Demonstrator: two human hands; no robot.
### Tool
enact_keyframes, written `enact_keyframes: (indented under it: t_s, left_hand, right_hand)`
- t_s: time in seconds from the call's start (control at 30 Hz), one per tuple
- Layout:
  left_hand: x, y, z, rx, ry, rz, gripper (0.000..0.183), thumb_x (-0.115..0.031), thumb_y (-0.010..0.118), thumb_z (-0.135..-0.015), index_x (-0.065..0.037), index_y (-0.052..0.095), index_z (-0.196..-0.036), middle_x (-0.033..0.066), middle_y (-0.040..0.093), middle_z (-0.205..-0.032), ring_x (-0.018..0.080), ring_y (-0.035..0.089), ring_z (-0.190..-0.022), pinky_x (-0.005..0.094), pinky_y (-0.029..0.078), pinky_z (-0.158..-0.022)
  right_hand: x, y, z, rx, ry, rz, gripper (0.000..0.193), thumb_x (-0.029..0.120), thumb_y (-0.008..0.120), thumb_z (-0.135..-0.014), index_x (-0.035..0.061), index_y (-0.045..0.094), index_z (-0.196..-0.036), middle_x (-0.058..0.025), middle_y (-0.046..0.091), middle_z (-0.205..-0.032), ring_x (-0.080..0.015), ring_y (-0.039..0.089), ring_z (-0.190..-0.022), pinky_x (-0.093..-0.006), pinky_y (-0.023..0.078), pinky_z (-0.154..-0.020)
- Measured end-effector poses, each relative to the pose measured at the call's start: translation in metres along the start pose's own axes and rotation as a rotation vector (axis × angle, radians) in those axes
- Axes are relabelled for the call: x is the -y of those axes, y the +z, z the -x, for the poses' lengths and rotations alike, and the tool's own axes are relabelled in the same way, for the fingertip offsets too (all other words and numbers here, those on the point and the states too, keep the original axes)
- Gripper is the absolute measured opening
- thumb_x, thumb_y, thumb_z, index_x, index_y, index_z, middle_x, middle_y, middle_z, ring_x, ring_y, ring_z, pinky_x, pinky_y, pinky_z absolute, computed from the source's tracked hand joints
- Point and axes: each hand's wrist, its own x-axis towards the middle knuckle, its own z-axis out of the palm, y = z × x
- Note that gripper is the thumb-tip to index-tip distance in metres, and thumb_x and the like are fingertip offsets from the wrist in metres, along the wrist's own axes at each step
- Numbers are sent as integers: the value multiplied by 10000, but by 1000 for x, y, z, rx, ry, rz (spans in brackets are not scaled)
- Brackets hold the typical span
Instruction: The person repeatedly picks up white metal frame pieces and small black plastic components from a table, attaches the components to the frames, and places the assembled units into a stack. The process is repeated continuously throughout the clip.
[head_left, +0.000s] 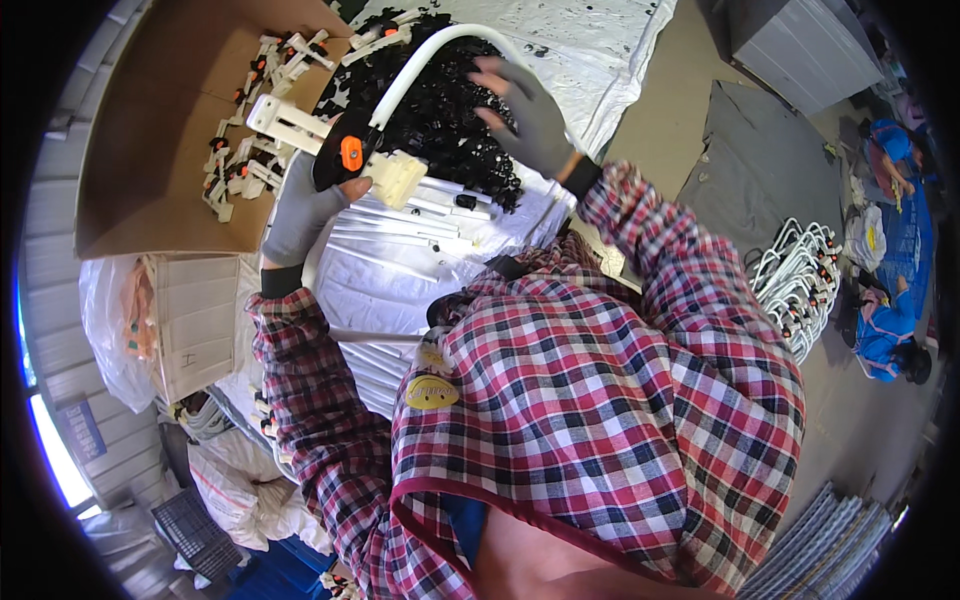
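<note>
My left hand (300, 215), in a grey fingerless glove, is closed around a white plastic bracket (393, 178) with a black middle and an orange button. A bent white tube (428, 48) rises from the black part and arches over to the right. My right hand (535, 125), gloved the same way, is beside the tube's right side with its fingers spread, slightly blurred by motion. Behind the tube lies a heap of small black plastic parts (440, 120). Several straight white tubes (385, 240) lie below the bracket on a white sheet.
A large cardboard box (140, 190) at the left holds several white, black and orange brackets (245, 165). Bundled bent tubes (795, 280) lie on the floor at right, near a grey cloth (745, 150). Two people in blue (888, 325) are at the far right.
</note>
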Motion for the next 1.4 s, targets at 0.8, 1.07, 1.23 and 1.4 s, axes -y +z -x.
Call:
enact_keyframes:
  t_s: [0.8, 1.07, 1.23, 1.4]
  left_hand:
    - [15, -16, -8, -10, 116, 79, 680, -489, 717, -847, -2, 558, -1295, 66, 632, -1157, 149, 563, -1073, 289, 424, -954]
    - [8, -16, 13, 35, -30, 265, 1041, -756, 687, -717, -4, 470, -1402, 106, 608, -1273, 194, 544, -1194, 327, 376, -1070]
    - [2, -15, 16, 42, -97, 299, 918, -536, 751, -756, 2, 434, -1429, 109, 578, -1311, 207, 532, -1211, 334, 389, -1060]
    - [10, -26, 26, 6, -127, 301, 840, -338, 773, -739, 9, 430, -1423, 115, 559, -1323, 213, 527, -1205, 335, 379, -1065]
  right_hand:
    - [-135, 61, 184, 307, 938, 302, 178, 156, 732, -770, 86, 603, -869, -139, 632, -858, -336, 627, -797, -425, 500, -715]
    - [41, 36, -4, 136, 406, -375, 204, 90, 711, -810, 86, 692, -1014, -97, 654, -935, -263, 663, -865, -343, 524, -755]
    - [79, 32, -77, 236, 9, -301, 248, 96, 738, -825, 107, 714, -1072, -66, 654, -983, -230, 671, -814, -315, 527, -703]
    - [73, 43, -90, 253, -269, -88, 329, 179, 784, -764, 198, 744, -1090, 0, 663, -1047, -220, 631, -985, -369, 488, -852]
